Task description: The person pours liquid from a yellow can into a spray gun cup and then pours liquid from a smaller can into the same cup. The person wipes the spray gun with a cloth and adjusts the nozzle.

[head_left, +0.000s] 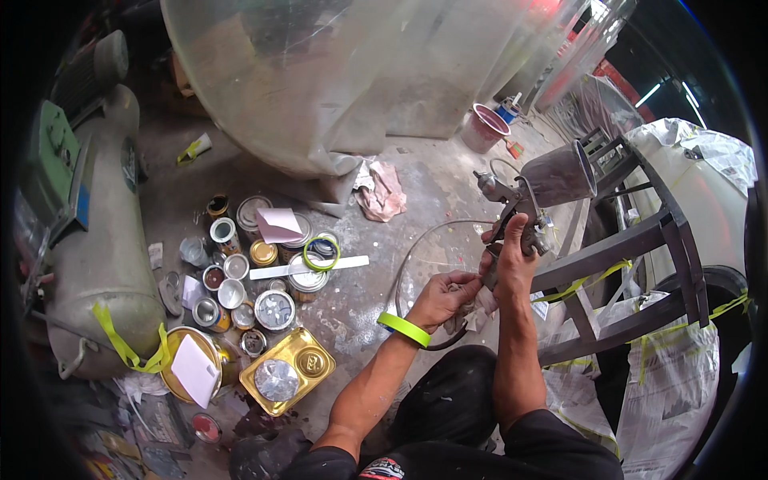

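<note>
My right hand [516,252] is wrapped round the handle of a spray gun [506,190], which is tilted up in front of me. A dark, paint-stained cup [560,174] sits on the gun with its wide end facing right. My left hand [444,300] is closed at the bottom of the handle, its fingertips close to the right hand. A crumpled pale rag [480,310] shows under the left fingers, which pinch it. A yellow-green roll of tape [404,330] circles my left wrist. From near the hands a grey hose [402,268] curves away over the floor.
Several paint cans [274,310] crowd the floor at left, beside a gold lid [290,372] and an air compressor [104,248]. At right, a dark frame [612,254] stands near masked parts [672,384]. Plastic sheeting [352,72] hangs ahead, near a bucket [485,128] and pinkish cloth [382,194].
</note>
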`<state>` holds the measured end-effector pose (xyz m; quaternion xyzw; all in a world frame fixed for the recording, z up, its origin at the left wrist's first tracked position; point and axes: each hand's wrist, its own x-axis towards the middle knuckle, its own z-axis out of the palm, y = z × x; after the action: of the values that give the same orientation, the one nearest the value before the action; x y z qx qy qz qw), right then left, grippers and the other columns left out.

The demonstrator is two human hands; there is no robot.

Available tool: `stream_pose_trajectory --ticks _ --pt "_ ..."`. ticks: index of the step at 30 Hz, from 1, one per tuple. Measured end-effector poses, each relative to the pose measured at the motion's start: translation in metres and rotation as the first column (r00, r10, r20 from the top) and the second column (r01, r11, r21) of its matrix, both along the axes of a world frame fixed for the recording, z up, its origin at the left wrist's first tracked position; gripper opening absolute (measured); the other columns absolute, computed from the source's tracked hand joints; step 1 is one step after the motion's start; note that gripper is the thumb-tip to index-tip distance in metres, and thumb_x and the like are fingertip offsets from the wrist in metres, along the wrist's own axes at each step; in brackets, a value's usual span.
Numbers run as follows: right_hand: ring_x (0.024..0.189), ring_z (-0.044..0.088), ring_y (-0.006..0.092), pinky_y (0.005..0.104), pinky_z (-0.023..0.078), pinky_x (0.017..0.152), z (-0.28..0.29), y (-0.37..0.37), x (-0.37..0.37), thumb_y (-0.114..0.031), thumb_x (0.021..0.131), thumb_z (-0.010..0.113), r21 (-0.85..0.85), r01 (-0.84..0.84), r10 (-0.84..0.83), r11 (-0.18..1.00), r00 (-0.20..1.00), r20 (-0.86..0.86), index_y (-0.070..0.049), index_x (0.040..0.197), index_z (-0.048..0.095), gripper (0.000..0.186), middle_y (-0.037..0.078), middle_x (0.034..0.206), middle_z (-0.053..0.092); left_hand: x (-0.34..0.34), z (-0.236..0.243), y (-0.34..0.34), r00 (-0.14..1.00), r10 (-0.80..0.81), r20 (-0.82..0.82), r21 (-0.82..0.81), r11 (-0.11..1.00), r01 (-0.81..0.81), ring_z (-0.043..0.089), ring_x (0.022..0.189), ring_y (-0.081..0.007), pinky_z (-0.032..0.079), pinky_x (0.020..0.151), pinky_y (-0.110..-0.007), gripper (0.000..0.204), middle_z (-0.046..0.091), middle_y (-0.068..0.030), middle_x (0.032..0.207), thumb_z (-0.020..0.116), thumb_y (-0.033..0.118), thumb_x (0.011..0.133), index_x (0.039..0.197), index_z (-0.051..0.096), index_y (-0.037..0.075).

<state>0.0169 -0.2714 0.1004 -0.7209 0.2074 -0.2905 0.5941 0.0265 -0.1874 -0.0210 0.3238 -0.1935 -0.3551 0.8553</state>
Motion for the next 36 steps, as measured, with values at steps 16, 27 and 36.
stream_pose_trajectory --ticks 16,27,36 --pt "0.066 0.061 0.0120 0.0282 0.052 0.055 -0.012 -0.021 0.002 -0.031 0.094 0.068 -0.100 -0.281 0.260 0.955 0.948 -0.183 -0.001 0.111 0.064 0.035 0.006 0.094 0.067 -0.005 -0.002 -0.005 0.988 0.129 0.087 0.140 0.980 -0.141 0.054 0.068 -0.0040 0.044 0.058 -0.022 0.020 0.059 0.0038 0.079 0.063 0.016 0.097 0.109 0.069 0.001" --pt "0.063 0.064 0.0161 0.0303 0.053 0.052 -0.004 -0.013 -0.009 -0.013 0.094 0.061 -0.197 -0.529 0.434 0.826 0.819 -0.376 0.001 0.107 0.056 0.020 0.010 0.085 0.064 0.028 0.108 0.051 -0.060 0.361 0.931 -0.208 0.385 -0.899 0.063 0.081 -0.0285 0.051 0.072 -0.038 0.028 0.060 -0.0106 0.090 0.071 0.013 0.085 0.112 0.073 0.018" --pt "0.058 0.062 0.0141 0.0306 0.049 0.048 -0.010 -0.003 -0.006 -0.008 0.090 0.060 -0.224 -0.496 0.384 0.839 0.832 -0.400 0.004 0.093 0.061 0.013 0.007 0.070 0.063 0.033 0.098 0.054 0.070 0.388 0.919 -0.134 0.473 -0.871 0.063 0.086 -0.0289 0.052 0.074 -0.039 0.023 0.061 -0.0100 0.093 0.073 0.015 0.082 0.105 0.076 0.019"
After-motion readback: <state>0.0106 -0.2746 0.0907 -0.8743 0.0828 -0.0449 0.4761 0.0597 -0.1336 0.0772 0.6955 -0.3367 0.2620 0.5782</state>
